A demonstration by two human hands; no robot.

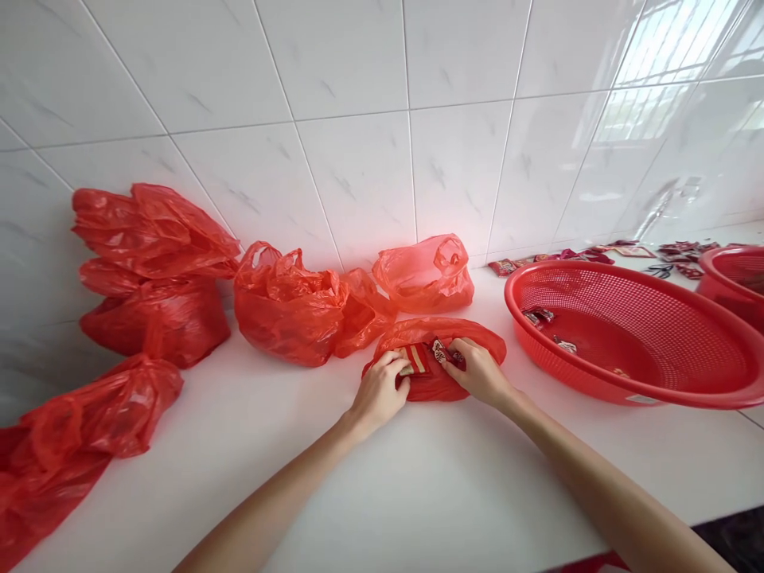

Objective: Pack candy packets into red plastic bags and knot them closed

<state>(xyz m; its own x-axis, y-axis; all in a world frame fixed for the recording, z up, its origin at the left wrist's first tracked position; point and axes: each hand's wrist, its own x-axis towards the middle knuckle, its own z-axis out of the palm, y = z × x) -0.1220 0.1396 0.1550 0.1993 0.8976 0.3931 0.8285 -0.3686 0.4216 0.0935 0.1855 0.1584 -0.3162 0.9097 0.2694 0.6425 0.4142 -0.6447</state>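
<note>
White tiles cover the wall (352, 64) behind a smooth white counter (268, 469). Open red plastic bag (483, 338), thin and wrinkled, lies on this counter, left of the large red basket (633, 390). Inside the bag, the left hand (379, 391) curls its fingers on a red packet with cream stripes (418, 360). The right hand (477, 372) pinches a small dark wrapped piece (440, 351).

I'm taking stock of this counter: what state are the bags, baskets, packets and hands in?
Middle bag: open, packets inside
Left hand: at striped packet, grip unclear
Right hand: fingers on small packet
Large basket: upright, few packets inside
Far-right basket: partly visible
Wall-side bags: crumpled, contents unclear
Loose packets: scattered
</note>
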